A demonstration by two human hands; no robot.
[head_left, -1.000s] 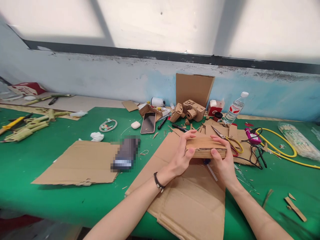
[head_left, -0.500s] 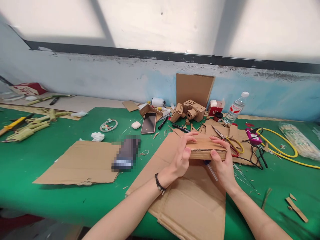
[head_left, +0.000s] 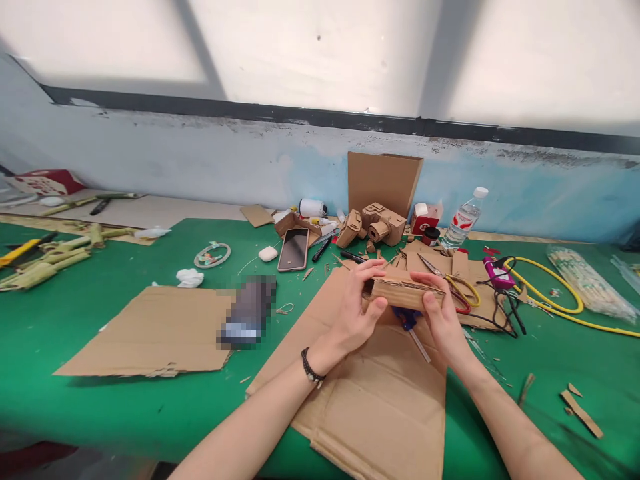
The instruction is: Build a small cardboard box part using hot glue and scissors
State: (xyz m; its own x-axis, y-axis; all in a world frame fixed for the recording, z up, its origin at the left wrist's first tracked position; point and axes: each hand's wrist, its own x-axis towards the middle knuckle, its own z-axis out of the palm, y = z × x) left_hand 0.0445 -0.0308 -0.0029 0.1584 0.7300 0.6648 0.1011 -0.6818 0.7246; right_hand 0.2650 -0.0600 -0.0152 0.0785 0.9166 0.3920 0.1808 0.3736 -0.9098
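Both of my hands hold a small flat cardboard block [head_left: 406, 292] a little above a large cardboard sheet [head_left: 375, 393] on the green table. My left hand [head_left: 356, 312] grips its left end, thumb on the near edge and fingers curled over the top. My right hand [head_left: 441, 319] grips the right end the same way. Under the block, a blue-handled tool [head_left: 411, 327] lies on the sheet. A dark bead bracelet sits on my left wrist.
Another cardboard sheet [head_left: 150, 330] lies to the left, a blurred dark object [head_left: 246, 312] beside it. Behind are a phone [head_left: 294, 249], a cardboard camera model [head_left: 383, 223], a water bottle [head_left: 463, 219], scissors [head_left: 450, 280], a yellow hose [head_left: 555, 293] and bamboo pieces [head_left: 45, 260].
The block has tipped slightly and lifted off the sheet, uncovering the blue-handled tool beneath. My view has shifted a little to the right and up.
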